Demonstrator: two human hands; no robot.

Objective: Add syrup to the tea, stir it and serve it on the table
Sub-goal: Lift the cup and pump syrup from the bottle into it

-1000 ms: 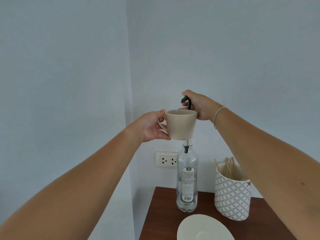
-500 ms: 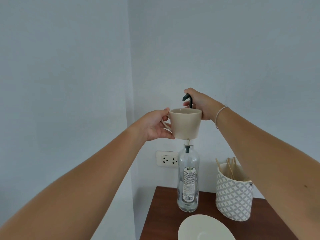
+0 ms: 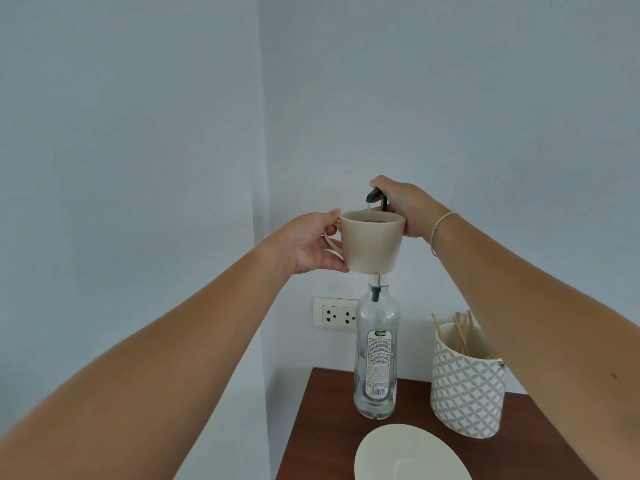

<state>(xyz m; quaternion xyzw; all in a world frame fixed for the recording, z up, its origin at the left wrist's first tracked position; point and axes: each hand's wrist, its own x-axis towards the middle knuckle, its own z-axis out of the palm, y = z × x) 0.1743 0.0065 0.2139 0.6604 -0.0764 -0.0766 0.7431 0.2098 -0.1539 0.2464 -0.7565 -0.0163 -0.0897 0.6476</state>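
Left hand gripped beige ceramic cup by handle; right hand clasped black pump spout atop clear glass syrup bottle.

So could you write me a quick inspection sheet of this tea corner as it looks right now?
Surface: brown wooden table, only partly in view.
Job's things: beige cup held under the black pump spout of the clear syrup bottle; white saucer in front of the bottle.
Clutter: patterned holder with wooden sticks.
Grippers: left hand holds the cup by its handle; right hand rests on the pump.
Cables: nothing seen.
Surroundings: pale walls, a wall socket.
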